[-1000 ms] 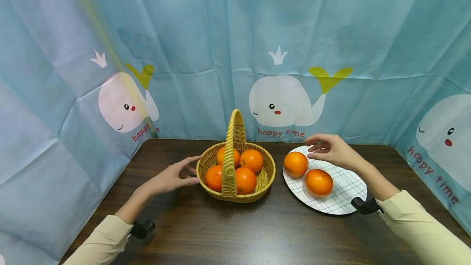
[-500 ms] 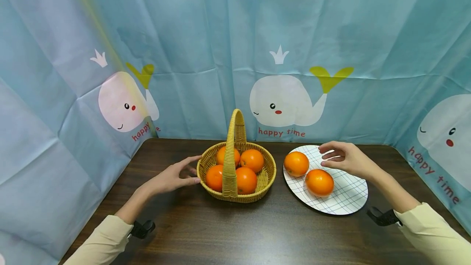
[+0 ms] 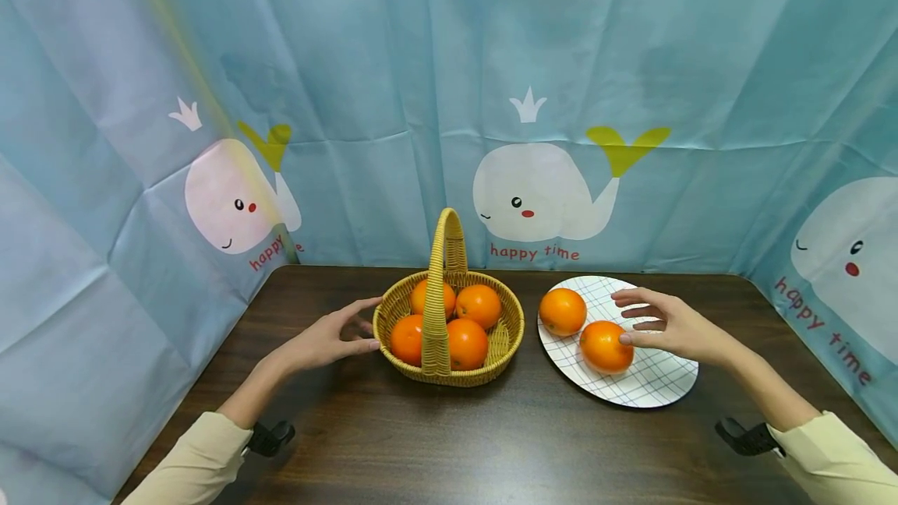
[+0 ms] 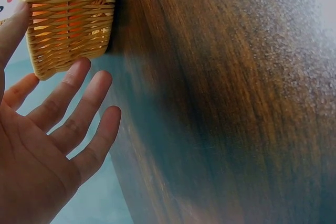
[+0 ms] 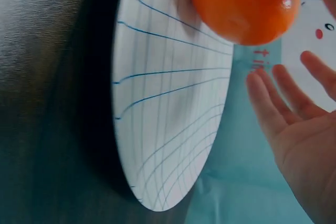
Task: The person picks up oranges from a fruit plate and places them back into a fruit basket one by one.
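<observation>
A yellow wicker basket [image 3: 506, 354] with a tall arched handle holds several oranges [image 3: 479, 306]. At its left side is my left hand [image 3: 319, 341], fingers spread around the rim, fingertips at or very near the wicker. In the left wrist view the palm faces the basket [image 4: 73, 30] with the fingers loosely extended. On the right, a white plate [image 3: 662, 380] with a checked pattern bears two oranges, a rear one [image 3: 563, 312] and a front one [image 3: 606, 347]. Over the plate, just right of the front orange, hovers my right hand [image 3: 677, 326], fingers relaxed and apart, holding nothing.
The dark wooden table [image 3: 449, 443] carries the basket and the plate. Behind and beside it hangs a light blue curtain [image 3: 365, 139] printed with white whales. Each wrist wears a black strap with a camera [image 3: 744, 437].
My right hand has moved from beside the rear orange, right and toward me, to beside the front orange. The left hand, basket and oranges stay in place.
</observation>
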Action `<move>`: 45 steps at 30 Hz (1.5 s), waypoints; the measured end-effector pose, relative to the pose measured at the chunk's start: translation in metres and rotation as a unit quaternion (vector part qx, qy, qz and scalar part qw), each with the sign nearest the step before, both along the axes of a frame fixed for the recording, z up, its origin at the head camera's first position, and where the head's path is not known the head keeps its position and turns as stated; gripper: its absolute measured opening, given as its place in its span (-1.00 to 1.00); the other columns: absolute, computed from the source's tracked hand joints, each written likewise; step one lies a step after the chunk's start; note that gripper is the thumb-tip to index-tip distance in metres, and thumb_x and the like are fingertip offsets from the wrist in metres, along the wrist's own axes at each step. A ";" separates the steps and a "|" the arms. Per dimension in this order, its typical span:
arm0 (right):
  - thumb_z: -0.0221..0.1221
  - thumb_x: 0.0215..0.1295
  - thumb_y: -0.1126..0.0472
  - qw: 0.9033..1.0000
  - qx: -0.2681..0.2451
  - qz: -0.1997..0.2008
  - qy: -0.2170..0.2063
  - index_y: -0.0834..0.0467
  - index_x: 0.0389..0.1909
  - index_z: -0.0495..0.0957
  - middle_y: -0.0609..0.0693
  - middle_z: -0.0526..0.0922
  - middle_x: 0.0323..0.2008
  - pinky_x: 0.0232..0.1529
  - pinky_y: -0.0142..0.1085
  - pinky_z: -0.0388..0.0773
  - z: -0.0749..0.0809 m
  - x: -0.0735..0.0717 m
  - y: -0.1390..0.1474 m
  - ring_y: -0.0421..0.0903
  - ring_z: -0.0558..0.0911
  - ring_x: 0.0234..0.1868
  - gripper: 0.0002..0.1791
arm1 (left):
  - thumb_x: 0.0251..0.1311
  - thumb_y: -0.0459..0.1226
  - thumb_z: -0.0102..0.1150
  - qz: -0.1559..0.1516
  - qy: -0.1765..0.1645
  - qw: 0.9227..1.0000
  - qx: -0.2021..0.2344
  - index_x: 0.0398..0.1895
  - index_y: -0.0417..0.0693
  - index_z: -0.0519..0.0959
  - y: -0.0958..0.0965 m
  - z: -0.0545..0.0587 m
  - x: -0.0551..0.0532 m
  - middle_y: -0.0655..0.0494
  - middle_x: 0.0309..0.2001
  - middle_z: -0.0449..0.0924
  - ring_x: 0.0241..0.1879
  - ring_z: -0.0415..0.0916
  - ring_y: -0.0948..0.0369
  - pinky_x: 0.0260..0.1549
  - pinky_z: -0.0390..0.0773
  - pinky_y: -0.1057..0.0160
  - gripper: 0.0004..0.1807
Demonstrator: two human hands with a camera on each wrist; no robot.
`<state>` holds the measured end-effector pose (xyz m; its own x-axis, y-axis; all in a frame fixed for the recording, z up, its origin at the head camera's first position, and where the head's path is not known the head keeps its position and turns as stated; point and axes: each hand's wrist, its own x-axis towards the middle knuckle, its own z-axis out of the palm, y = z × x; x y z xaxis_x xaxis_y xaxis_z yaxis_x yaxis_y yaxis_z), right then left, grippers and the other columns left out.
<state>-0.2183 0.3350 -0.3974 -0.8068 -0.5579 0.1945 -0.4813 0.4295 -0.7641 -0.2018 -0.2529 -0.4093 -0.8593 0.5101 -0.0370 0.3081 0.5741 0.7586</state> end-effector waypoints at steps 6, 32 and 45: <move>0.42 0.22 0.33 0.999 0.009 0.023 -0.021 0.27 0.47 0.21 0.42 0.32 0.32 0.11 -0.15 0.57 -0.006 0.008 -0.001 0.28 0.49 0.23 -0.15 | 0.39 -0.08 0.29 0.003 -0.001 1.000 0.000 0.59 -0.12 0.10 -0.001 0.001 0.001 -0.12 0.10 0.59 0.01 0.61 -0.03 -0.08 0.64 0.10 -0.15; 0.46 0.19 0.31 0.998 0.001 0.056 -0.036 0.23 0.23 0.40 0.16 0.48 0.11 -0.02 -0.23 0.64 -0.020 0.008 -0.005 0.03 0.59 0.04 -0.37 | 0.38 -0.09 0.29 0.006 -0.001 1.000 0.000 0.59 -0.09 0.12 0.000 0.001 0.001 -0.08 0.10 0.59 0.07 0.57 -0.04 -0.06 0.63 0.05 -0.16; 0.48 0.14 0.37 0.999 -0.025 0.047 -0.001 0.26 0.24 0.42 0.18 0.49 0.12 0.01 -0.30 0.61 -0.011 0.008 -0.002 0.03 0.59 0.05 -0.34 | 0.40 -0.10 0.28 0.003 -0.007 1.000 0.004 0.59 -0.09 0.11 -0.001 0.001 0.001 -0.09 0.10 0.59 0.04 0.58 -0.05 -0.07 0.64 0.07 -0.17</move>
<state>-0.2098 0.3334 -0.4087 -0.7514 -0.6211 0.2227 -0.5162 0.3432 -0.7847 -0.2004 -0.2538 -0.4082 -0.8623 0.5044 -0.0454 0.2931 0.5701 0.7675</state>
